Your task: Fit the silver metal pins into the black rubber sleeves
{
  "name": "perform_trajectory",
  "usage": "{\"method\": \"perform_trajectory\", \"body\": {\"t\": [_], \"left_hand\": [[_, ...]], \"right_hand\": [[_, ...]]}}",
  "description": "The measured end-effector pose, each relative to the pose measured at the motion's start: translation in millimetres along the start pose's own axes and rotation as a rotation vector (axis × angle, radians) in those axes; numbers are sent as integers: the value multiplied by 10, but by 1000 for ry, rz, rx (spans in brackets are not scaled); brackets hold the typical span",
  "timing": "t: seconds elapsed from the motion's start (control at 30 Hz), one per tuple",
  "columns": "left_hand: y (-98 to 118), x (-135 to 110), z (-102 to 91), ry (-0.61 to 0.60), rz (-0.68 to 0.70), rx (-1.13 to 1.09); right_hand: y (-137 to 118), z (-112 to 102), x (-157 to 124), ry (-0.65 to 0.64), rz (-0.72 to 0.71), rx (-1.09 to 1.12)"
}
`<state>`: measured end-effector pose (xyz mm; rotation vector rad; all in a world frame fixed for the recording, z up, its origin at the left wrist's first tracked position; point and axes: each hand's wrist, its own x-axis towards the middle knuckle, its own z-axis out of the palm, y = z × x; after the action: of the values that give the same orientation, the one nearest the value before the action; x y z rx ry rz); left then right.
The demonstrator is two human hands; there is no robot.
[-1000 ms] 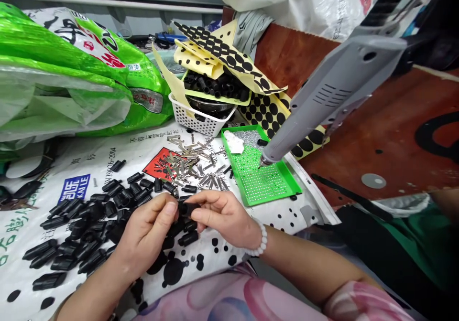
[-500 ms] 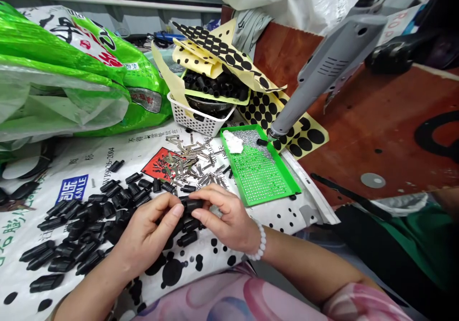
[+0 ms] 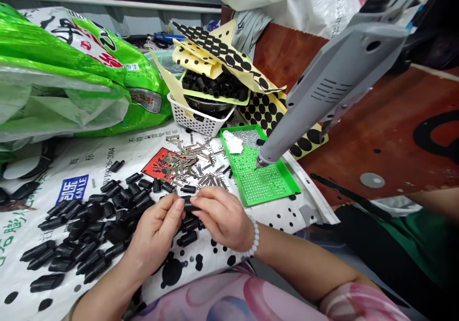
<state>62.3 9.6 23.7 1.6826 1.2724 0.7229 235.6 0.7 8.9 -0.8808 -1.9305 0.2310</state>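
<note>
Between both hands I hold a small black plastic sleeve (image 3: 189,204), lying sideways. My left hand (image 3: 158,230) pinches its left end with thumb and forefinger. On its right end are the fingertips of my right hand (image 3: 222,218), closed round it and partly hiding it. A heap of similar black plastic parts (image 3: 96,216) spreads to the left of and beneath my hands. Just beyond my fingers lies a pile of small flat metal strips (image 3: 191,161). A few more black parts (image 3: 187,238) rest under my right hand.
A green tray (image 3: 247,199) with rows of holes and small metal bits stands right, the tip of a grey electric screwdriver (image 3: 304,106) over it. Behind are a white basket (image 3: 201,123), sheets of black round stickers (image 3: 265,111) and a green bag (image 3: 143,72). A co-worker's arm (image 3: 439,201) shows right.
The grey screwdriver has swung closer, its tip moving from the tray's far end to over its middle. My hands stay on the black sleeve, my right fingers closing in more around it.
</note>
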Motion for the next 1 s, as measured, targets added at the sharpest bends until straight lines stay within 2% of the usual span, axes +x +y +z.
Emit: {"method": "perform_trajectory", "body": {"t": [0.1, 0.27, 0.43, 0.57, 0.67, 0.8, 1.0], "left_hand": [[-12, -22, 29, 31, 50, 46], [2, 0, -5, 111, 305, 307], [-28, 39, -40, 119, 513, 500], [-50, 40, -69, 118, 616, 567], [-61, 37, -97, 116, 681, 593], [-98, 35, -121, 102, 749, 639], [-113, 22, -124, 95, 811, 647]], "right_hand": [[9, 13, 11, 15, 67, 115], [-12, -3, 30, 39, 222, 284], [-48, -34, 54, -61, 545, 551], [-57, -19, 50, -130, 816, 802], [-53, 8, 29, -158, 965, 939], [-47, 23, 7, -232, 1052, 1103], [-48, 6, 7, -283, 1114, 1207]]}}
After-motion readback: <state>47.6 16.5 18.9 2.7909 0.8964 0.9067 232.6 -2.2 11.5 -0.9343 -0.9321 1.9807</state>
